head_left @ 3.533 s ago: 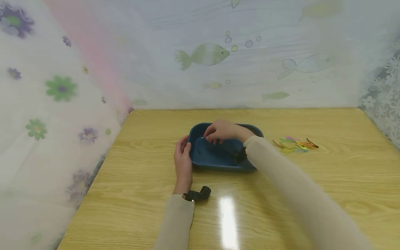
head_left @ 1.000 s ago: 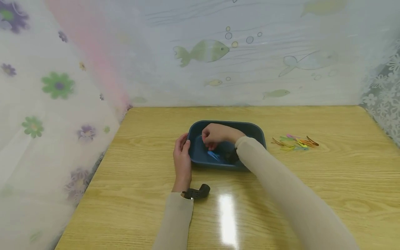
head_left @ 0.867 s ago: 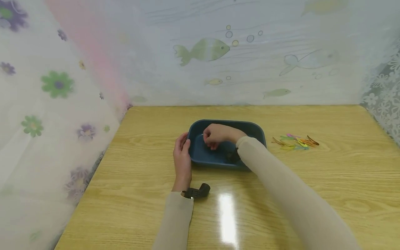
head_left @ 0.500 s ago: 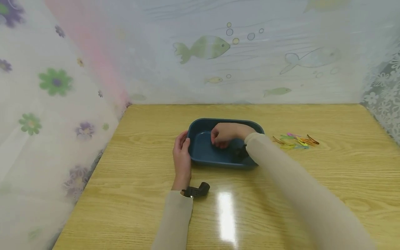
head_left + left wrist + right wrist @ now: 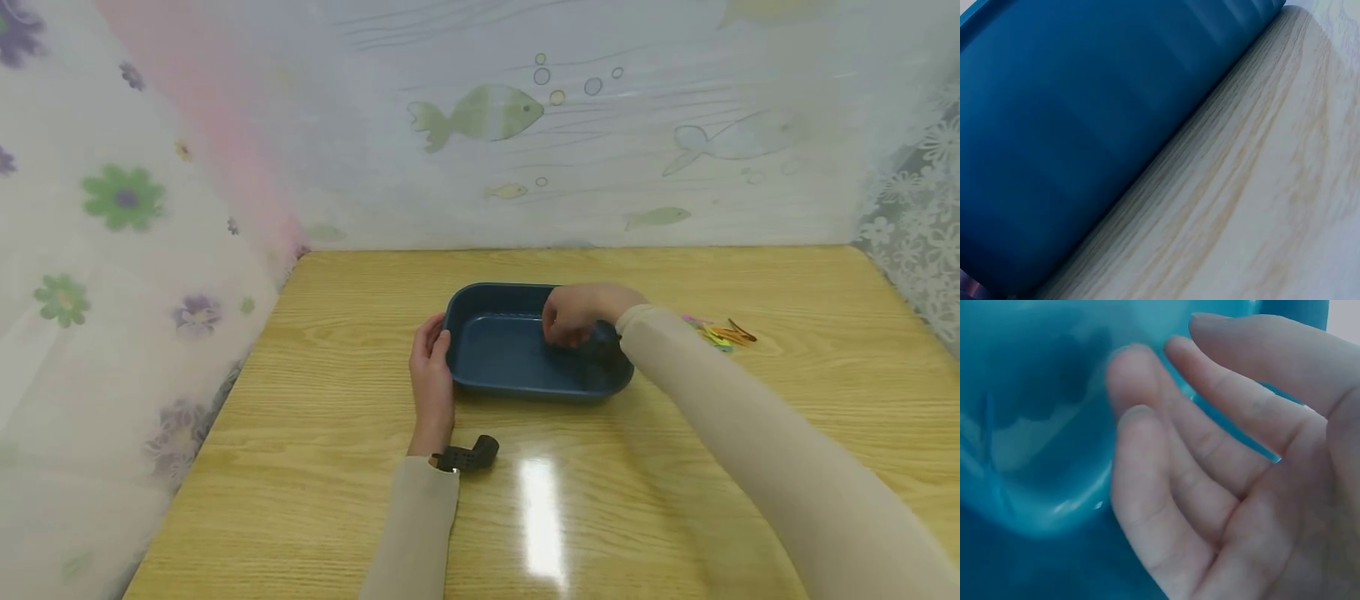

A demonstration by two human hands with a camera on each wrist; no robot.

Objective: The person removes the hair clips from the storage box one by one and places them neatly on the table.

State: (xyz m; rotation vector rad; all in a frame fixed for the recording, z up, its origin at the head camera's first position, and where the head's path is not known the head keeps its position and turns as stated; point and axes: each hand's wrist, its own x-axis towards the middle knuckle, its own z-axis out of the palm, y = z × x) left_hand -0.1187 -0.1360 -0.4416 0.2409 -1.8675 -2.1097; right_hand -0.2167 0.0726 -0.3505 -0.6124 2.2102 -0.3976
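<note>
A deep blue rectangular basin (image 5: 495, 354) stands on the wooden table. My left hand (image 5: 432, 371) grips its left end, with thumb and fingers at the rim. The left wrist view shows the basin's outer wall (image 5: 1085, 125) down to the table. Inside the right half of the basin hovers my right hand (image 5: 573, 317), reaching over the far side. In the right wrist view its fingers (image 5: 1141, 469) bend loosely and nothing lies between them. A thin blue strip (image 5: 988, 431) shows against the basin's inner surface there; its kind is unclear.
A small pile of colourful hair clips (image 5: 731, 336) lies on the table (image 5: 315, 467) right of the basin, partly hidden by the right sleeve (image 5: 720, 400). A printed curtain (image 5: 480, 192) hangs behind the table. A black wrist camera (image 5: 472, 452) sits at the left wrist.
My right hand has moved rightward across the basin. A blue hair clip showed below its fingers one second ago and is no longer visible in the head view. The left hand stays put.
</note>
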